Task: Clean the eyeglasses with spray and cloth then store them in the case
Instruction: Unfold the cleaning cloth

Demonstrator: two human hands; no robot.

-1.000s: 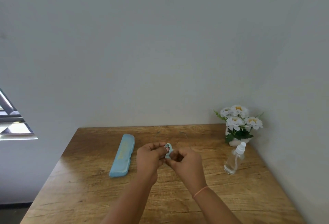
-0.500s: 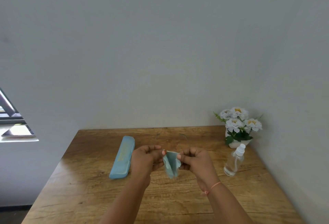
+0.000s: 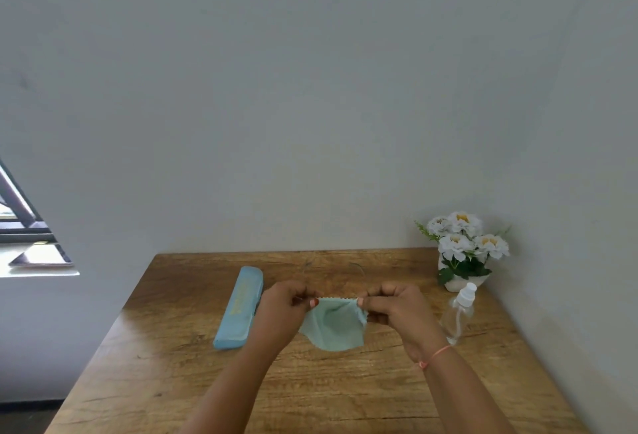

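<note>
A pale green cleaning cloth (image 3: 334, 326) hangs spread out above the middle of the wooden table (image 3: 172, 371). My left hand (image 3: 283, 312) pinches its top left corner and my right hand (image 3: 400, 311) pinches its top right corner. A long light blue glasses case (image 3: 240, 307) lies shut on the table just left of my left hand. A clear spray bottle (image 3: 459, 316) with a white nozzle stands right of my right hand. Thin wire-like eyeglasses (image 3: 331, 269) lie faintly visible on the table behind the hands.
A white pot of white flowers (image 3: 461, 250) stands in the back right corner by the wall. The wall runs close along the table's back and right sides. A window (image 3: 24, 233) is at the far left.
The cloth was bunched small between my fingers a second ago. My hands have moved apart and pulled it open into a flat sheet.
</note>
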